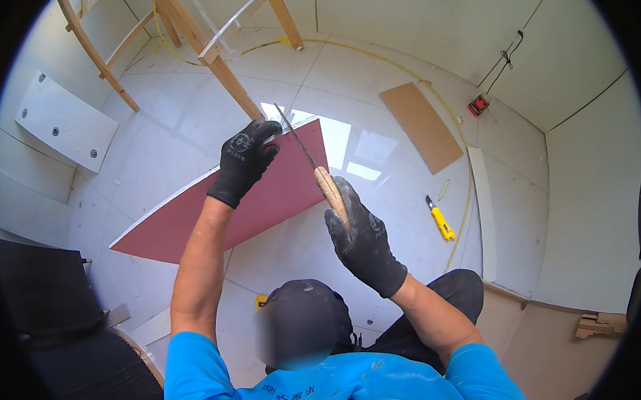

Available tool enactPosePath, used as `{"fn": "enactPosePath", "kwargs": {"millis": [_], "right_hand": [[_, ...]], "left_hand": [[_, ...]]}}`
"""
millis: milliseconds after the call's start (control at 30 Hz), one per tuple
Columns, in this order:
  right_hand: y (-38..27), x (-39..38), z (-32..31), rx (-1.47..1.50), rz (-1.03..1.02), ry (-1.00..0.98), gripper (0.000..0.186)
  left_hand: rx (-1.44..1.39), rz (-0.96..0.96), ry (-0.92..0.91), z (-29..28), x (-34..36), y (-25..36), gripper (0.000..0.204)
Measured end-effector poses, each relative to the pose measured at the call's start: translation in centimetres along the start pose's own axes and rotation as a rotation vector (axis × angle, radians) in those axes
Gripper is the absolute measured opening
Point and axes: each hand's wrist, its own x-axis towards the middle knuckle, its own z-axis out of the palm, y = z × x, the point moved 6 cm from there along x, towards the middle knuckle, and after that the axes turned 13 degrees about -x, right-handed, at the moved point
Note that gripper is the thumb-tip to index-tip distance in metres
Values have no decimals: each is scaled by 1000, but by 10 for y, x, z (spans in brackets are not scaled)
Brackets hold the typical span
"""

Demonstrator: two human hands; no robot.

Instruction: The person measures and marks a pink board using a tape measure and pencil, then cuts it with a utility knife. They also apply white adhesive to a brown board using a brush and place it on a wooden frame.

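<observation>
My gloved left hand is closed over the white, rough-cut upper edge of a dark red plasterboard panel, which is tilted above the floor. In my gloved right hand is a drywall saw, its light wooden handle wrapped by the fingers. The thin blade points up and left, crossing the panel's edge near its far corner, just right of my left fingers. Whether the teeth are in the board, I cannot tell. A yellow utility knife lies on the floor to the right, beside a thin yellow pencil-like stick.
A wooden trestle-like frame stands at the upper left, close to the panel. Across the floor lie a brown board, a white strip and a red tool. A yellow tape measure sits near my knee. Walls enclose the space.
</observation>
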Motion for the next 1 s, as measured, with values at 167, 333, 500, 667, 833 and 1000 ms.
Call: {"fn": "enactPosePath", "kwargs": {"millis": [167,333,500,667,833,1000], "right_hand": [[-12,-3,-8,51,75,-58,45],[-17,-4,-12,105,117,-76,44],[-25,3,-12,-38,3,-67,47],[-24,-9,-15,-7,60,-65,50],[-23,-5,-10,-4,57,-54,48],[-27,-26,-18,3,76,-108,49]], "left_hand": [[26,21,-16,3,-2,17,34],[51,86,10,7,-7,7,35],[30,101,9,5,-5,18,36],[39,79,17,7,-11,30,35],[77,-7,49,8,-8,20,30],[73,-12,51,6,-10,21,31]]}}
